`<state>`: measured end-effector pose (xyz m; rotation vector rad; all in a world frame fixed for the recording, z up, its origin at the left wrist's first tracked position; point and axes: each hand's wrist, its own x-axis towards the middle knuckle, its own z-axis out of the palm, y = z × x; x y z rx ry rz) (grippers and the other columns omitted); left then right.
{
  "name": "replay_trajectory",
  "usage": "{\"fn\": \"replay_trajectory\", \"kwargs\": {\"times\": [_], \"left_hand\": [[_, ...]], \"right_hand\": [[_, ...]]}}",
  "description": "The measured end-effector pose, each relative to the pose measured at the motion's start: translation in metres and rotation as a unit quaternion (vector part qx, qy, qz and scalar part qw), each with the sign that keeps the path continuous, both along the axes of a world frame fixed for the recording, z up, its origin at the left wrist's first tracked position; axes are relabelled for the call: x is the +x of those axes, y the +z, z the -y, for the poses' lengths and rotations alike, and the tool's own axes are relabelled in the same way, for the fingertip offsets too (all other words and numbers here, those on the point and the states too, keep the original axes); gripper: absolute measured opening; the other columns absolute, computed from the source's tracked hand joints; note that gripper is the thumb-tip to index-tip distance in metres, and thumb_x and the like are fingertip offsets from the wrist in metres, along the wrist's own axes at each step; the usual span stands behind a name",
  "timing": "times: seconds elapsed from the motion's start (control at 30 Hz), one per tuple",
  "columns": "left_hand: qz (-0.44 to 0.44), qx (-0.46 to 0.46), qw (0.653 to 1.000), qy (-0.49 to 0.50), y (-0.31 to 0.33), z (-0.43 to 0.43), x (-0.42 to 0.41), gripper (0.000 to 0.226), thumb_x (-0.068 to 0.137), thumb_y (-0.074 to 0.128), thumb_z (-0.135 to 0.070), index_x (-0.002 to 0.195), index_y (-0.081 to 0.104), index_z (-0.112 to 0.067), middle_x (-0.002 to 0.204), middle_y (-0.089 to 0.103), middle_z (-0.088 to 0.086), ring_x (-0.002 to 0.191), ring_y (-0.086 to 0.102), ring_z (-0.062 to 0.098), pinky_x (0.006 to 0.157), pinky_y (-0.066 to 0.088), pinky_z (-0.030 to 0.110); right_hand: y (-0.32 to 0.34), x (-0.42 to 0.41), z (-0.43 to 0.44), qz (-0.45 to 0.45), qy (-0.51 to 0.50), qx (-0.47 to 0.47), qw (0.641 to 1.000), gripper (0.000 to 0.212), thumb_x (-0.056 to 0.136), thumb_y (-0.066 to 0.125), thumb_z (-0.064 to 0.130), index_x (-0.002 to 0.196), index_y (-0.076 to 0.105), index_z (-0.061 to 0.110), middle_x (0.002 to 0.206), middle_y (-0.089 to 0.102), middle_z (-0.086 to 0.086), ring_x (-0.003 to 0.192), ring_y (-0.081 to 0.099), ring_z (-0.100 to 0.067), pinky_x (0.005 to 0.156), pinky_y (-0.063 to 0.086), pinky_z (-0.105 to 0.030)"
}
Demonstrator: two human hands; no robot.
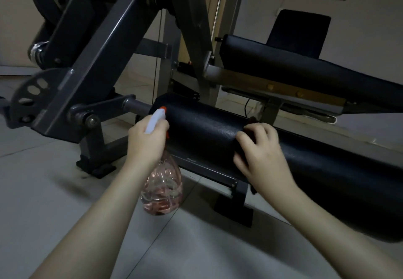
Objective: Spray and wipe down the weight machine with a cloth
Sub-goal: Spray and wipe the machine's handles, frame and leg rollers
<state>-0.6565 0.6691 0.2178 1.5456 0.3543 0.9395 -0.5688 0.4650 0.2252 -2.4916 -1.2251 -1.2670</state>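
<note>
Two grips meet the roller pad (202, 134): left grip (146, 141) clamps the spray bottle (162, 187), right grip (259, 154) clutches a dark cloth (250, 133). Probably mid-spray; next, wipe along the pad.

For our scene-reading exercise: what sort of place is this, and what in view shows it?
Probably a gym or workout room: a grey steel weight machine frame, its black padded roller, and a black padded bench behind.

Black textured roller pad (205, 134), clear pinkish spray bottle (162, 188) with white-and-orange head, grey frame (98, 49)
</note>
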Motion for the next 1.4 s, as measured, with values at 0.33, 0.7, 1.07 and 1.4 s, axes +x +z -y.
{"fn": "replay_trajectory", "kwargs": {"times": [0.33, 0.7, 1.07, 1.4], "left_hand": [[0.002, 0.061, 0.998, -0.029, -0.004, 0.018, -0.010, 0.028, 0.097, 0.050, -0.025, 0.077, 0.058, -0.042, 0.084, 0.060, -0.018, 0.076, 0.056, -0.013, 0.076, 0.042, 0.017], [0.004, 0.106, 0.990, -0.087, 0.001, 0.047, -0.003, 0.026, 0.089, 0.051, -0.025, 0.068, 0.049, -0.041, 0.079, 0.054, -0.009, 0.073, 0.049, -0.001, 0.072, 0.038, 0.021], [0.006, 0.103, 0.994, -0.044, 0.002, 0.047, 0.006, 0.037, 0.089, 0.050, -0.027, 0.083, 0.056, 0.009, 0.075, 0.053, 0.018, 0.072, 0.047, 0.017, 0.066, 0.035, 0.030], [0.026, 0.086, 0.996, -0.002, 0.000, 0.029, -0.003, 0.025, 0.093, 0.051, -0.025, 0.070, 0.051, -0.037, 0.079, 0.057, -0.009, 0.073, 0.050, 0.002, 0.070, 0.039, 0.019]], "right_hand": [[0.020, 0.007, -0.017, -0.045, 0.002, -0.003, 0.999, 0.033, 0.077, 0.067, 0.020, 0.105, 0.059, 0.006, 0.110, 0.053, -0.018, 0.099, 0.051, -0.040, 0.065, 0.053, -0.044], [0.066, 0.041, -0.021, -0.237, -0.066, 0.076, 0.966, 0.033, 0.086, 0.056, 0.033, 0.113, 0.055, 0.014, 0.114, 0.052, -0.012, 0.104, 0.052, -0.035, 0.085, 0.047, -0.042], [0.014, 0.005, 0.028, -0.071, -0.023, 0.087, 0.993, 0.034, 0.074, 0.070, 0.011, 0.106, 0.060, 0.003, 0.114, 0.054, -0.021, 0.110, 0.048, -0.044, 0.088, 0.045, -0.048], [0.033, 0.016, -0.070, -0.098, 0.026, 0.000, 0.995, 0.038, 0.086, 0.057, 0.025, 0.121, 0.051, 0.011, 0.125, 0.043, -0.013, 0.114, 0.040, -0.034, 0.079, 0.046, -0.040]]}}
